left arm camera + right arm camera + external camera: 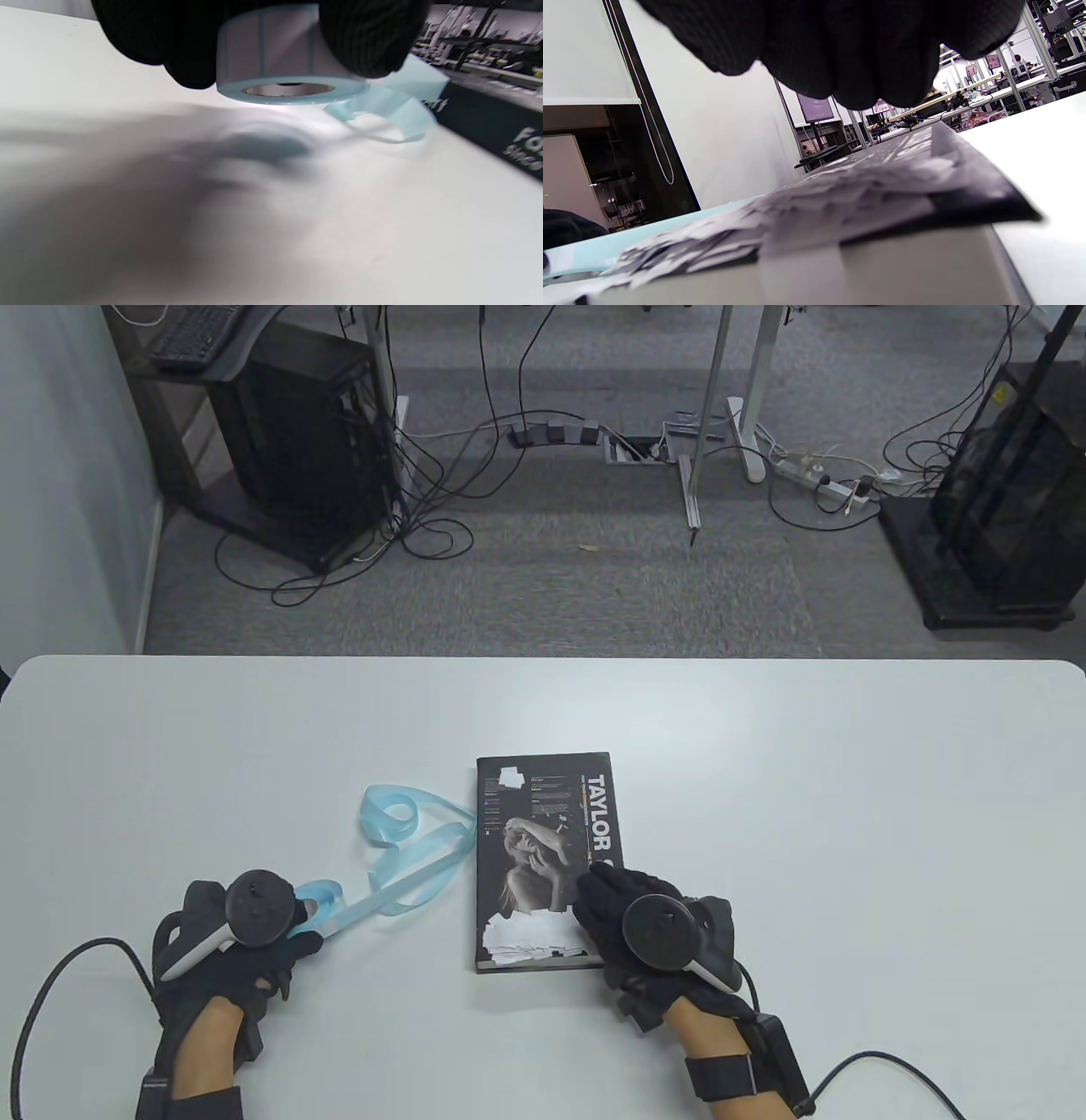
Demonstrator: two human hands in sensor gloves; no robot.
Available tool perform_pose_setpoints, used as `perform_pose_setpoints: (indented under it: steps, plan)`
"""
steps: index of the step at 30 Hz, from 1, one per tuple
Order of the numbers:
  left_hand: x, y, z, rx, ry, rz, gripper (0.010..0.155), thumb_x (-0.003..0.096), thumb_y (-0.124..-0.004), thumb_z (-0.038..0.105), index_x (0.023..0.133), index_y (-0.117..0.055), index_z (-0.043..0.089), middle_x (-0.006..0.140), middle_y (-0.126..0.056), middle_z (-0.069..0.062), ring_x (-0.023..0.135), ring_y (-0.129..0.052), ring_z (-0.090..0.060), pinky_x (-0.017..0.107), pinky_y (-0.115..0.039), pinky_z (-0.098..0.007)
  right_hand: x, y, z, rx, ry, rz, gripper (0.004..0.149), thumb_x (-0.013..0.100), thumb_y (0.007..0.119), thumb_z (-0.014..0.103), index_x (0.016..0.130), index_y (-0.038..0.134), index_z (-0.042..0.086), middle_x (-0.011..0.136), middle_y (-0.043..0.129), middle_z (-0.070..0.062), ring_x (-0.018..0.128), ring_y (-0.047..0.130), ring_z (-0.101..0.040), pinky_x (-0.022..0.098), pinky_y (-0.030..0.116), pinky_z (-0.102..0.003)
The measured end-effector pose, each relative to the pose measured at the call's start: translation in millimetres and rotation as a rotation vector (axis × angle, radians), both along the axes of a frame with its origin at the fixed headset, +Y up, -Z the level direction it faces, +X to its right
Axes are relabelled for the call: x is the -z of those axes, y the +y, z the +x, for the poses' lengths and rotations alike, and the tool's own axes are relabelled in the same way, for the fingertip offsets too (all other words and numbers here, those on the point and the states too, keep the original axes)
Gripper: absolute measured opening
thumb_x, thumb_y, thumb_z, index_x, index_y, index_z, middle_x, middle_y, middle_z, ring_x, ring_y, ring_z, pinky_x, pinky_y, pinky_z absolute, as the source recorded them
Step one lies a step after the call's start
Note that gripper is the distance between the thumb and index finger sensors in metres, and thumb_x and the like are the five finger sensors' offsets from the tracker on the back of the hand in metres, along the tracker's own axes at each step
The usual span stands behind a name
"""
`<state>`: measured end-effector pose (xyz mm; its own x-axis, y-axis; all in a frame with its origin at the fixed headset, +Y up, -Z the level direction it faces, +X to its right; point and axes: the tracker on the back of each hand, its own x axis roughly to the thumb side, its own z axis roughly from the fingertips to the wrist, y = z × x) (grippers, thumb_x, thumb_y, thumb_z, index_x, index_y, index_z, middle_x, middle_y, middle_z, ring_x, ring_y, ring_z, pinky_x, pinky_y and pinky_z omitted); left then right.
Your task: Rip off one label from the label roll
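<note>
A white table (764, 780) seen from above, with two black-gloved hands entering from the near edge, each with a tracker strapped to its back.

The left hand (233, 946) sits at the near left of the table and grips the label roll (288, 55), fingers (369, 38) wrapped around its outer curved face. In the left wrist view the roll is held just above the table, casting a shadow beneath it. Its core axis stands upright, so the open cardboard core faces down toward the table and the rectangular labels run around the side. From above, the hand and tracker hide most of the roll.

A pale blue backing strip (416, 865) trails out of the roll, running away from the left hand toward the far right. It lies loosely on the table, curling into a loop near its far end, and its edge reaches just beside a book.

The book (543, 857) lies flat at the table's centre, long axis running from near to far, with a dark cover showing a black-and-white portrait and the word "TAYLOR". White labels (526, 937) are stuck in a ragged patch across its near end, and one more near its far left corner.

The right hand (645, 933) rests on the near right corner of the book, fingers curled downward onto the cover; whether they pinch anything cannot be told.
</note>
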<state>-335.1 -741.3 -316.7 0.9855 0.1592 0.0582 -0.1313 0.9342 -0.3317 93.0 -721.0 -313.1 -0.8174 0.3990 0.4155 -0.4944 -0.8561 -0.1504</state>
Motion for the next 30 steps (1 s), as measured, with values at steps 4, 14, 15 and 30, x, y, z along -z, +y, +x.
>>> perform_pose_setpoints:
  steps: [4,14,15,30]
  plan:
    - [4,-11,-8,-0.021,0.030,-0.030,0.058,0.0476,-0.077,0.048,0.090,-0.075,0.009,0.111,-0.059,-0.014,0.091,-0.079,-0.038,0.066,-0.068,-0.054,0,0,0,-0.003,0.004,-0.010,0.043,0.043,0.083,0.040,0.074,0.091,0.011,0.079,0.094,-0.017,0.069,0.097,-0.041,0.053,0.076,-0.056]
    - [10,-19,-11,0.028,0.065,0.004,0.058,0.0483,-0.077,0.048,0.092,-0.073,0.011,0.113,-0.051,-0.014,0.093,-0.076,-0.038,0.067,-0.065,-0.054,0,0,-2,-0.016,0.014,-0.017,0.044,0.043,0.083,0.040,0.074,0.091,0.011,0.079,0.093,-0.017,0.070,0.096,-0.041,0.053,0.076,-0.057]
    - [10,-20,-11,0.039,0.066,0.001,0.058,0.0484,-0.077,0.048,0.093,-0.072,0.011,0.114,-0.050,-0.014,0.093,-0.075,-0.038,0.067,-0.065,-0.054,0,0,-2,-0.018,0.016,-0.018,0.044,0.043,0.082,0.040,0.074,0.091,0.011,0.079,0.093,-0.017,0.070,0.096,-0.041,0.053,0.076,-0.057]
    - [7,-21,-5,0.061,0.079,-0.163,0.069,0.0515,-0.073,0.052,0.104,-0.061,0.010,0.118,-0.024,-0.016,0.104,-0.054,-0.040,0.072,-0.050,-0.059,0,0,-3,-0.023,0.017,-0.022,0.044,0.043,0.082,0.041,0.074,0.091,0.011,0.080,0.093,-0.017,0.070,0.096,-0.041,0.053,0.076,-0.057]
